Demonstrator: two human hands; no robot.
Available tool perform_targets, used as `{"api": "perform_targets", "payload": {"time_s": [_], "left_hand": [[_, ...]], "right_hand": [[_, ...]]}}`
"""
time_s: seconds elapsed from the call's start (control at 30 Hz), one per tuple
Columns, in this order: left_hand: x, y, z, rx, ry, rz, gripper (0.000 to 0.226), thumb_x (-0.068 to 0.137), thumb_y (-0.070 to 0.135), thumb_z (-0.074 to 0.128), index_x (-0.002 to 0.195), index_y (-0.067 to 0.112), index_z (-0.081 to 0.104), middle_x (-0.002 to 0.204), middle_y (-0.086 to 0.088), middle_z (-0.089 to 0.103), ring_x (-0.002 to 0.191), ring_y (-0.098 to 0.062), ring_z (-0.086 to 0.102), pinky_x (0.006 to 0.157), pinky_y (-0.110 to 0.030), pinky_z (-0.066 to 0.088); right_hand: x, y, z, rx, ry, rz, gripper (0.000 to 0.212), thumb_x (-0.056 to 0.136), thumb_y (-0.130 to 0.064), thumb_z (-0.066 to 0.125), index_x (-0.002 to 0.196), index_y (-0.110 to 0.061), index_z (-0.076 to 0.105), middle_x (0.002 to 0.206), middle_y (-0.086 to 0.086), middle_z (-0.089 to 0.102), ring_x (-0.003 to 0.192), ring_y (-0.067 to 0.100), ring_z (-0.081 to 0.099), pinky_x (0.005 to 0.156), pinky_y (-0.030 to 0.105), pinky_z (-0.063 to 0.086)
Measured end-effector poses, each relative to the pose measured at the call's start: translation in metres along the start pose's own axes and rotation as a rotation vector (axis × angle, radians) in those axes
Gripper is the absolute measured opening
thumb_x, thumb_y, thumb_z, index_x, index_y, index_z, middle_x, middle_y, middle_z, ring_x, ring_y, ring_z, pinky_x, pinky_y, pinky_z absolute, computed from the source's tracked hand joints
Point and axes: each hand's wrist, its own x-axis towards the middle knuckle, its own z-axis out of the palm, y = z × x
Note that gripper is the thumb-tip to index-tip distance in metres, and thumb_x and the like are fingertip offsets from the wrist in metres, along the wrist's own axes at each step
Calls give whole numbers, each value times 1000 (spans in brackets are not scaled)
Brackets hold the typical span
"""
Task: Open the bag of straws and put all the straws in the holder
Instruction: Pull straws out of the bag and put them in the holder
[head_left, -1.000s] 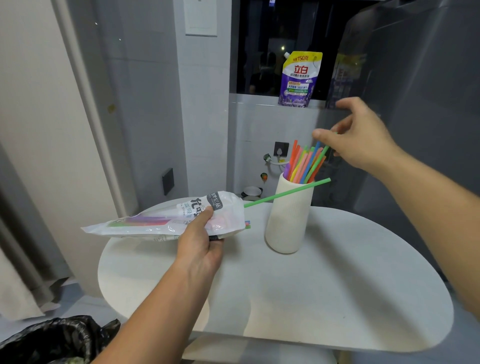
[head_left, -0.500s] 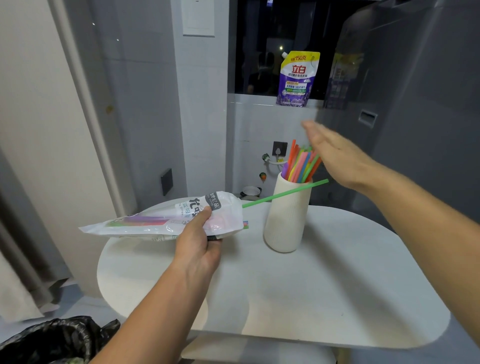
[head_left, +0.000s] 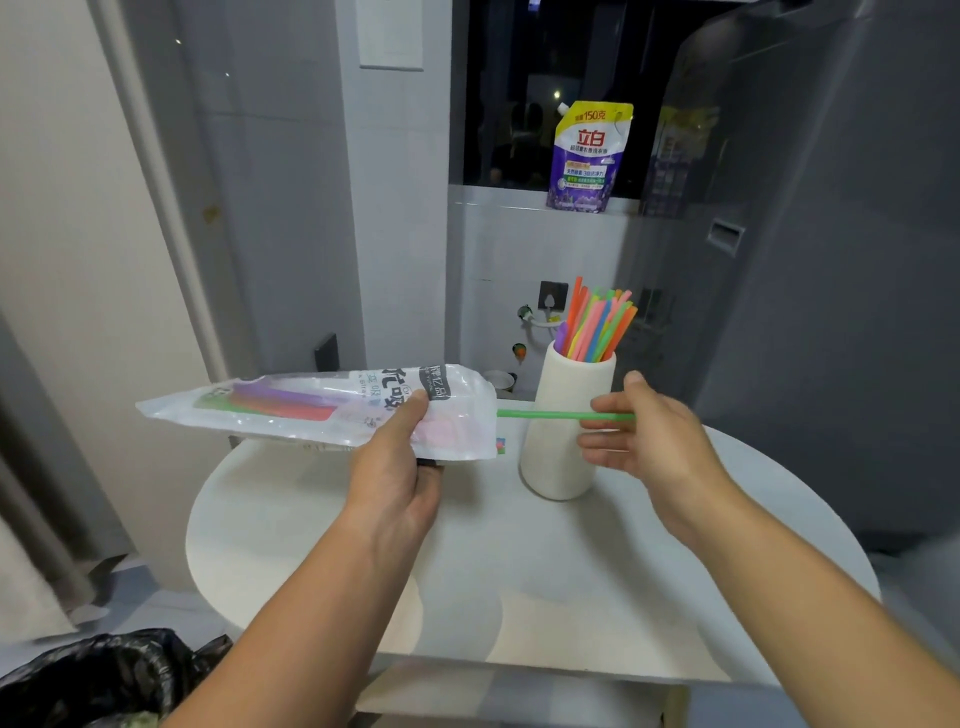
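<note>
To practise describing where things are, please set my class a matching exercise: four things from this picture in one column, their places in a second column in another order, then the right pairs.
1. bag
2. green straw
3. holder
4. detergent pouch

A. on the window ledge
B. standing on the table
C. held in the left hand
D. poking out of the bag's mouth

Pairs: 1-C, 2-D, 3-B, 4-A
</note>
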Motion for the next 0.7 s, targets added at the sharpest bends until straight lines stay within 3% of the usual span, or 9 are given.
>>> {"api": "perform_targets", "payload": {"time_s": [0.1, 0.23, 0.37, 0.53, 0.6, 0.7], "left_hand": [[-11, -2, 9, 36, -17, 12, 41, 94, 5, 69, 135, 8, 63, 127, -7, 74, 110, -20, 74, 103, -54, 54], [-24, -4, 20, 122, -91, 35, 43, 93, 7, 69, 136, 4, 63, 129, -12, 72, 114, -24, 72, 94, -40, 61], [-32, -6, 23, 246, -198, 119, 42, 93, 4, 68, 134, 1, 61, 129, -18, 71, 117, -30, 70, 101, -44, 57], [-35, -6, 18, 439, -295, 227, 39, 93, 7, 71, 131, 2, 63, 126, -18, 72, 118, -34, 69, 106, -53, 52], [-37, -6, 19, 502, -292, 249, 35, 95, 9, 69, 129, 2, 65, 123, -16, 74, 116, -33, 70, 106, -53, 52], [-39, -6, 19, 572, -277, 268, 31, 95, 14, 70, 125, 5, 67, 119, -11, 76, 112, -28, 72, 104, -51, 54]], "right_hand": [[-13, 9, 9, 164, -97, 115, 50, 106, -41, 37, 108, 2, 62, 97, 24, 73, 90, 39, 73, 82, 47, 59], [-24, 16, 28, 343, -171, 269, 59, 104, -51, 34, 109, 2, 59, 98, 24, 72, 90, 41, 71, 85, 53, 57], [-30, 24, 43, 508, -214, 384, 62, 104, -54, 31, 116, 0, 60, 104, 25, 74, 95, 40, 72, 76, 50, 59], [-33, 36, 45, 450, -273, 381, 62, 104, -56, 27, 109, -11, 68, 82, 12, 75, 75, 29, 65, 66, 37, 53], [-33, 40, 44, 377, -288, 367, 60, 103, -58, 27, 98, -15, 68, 65, 4, 65, 63, 22, 55, 58, 32, 43], [-34, 41, 44, 356, -293, 336, 51, 103, -54, 34, 72, -20, 55, 50, -4, 43, 52, 17, 38, 51, 28, 30]]}}
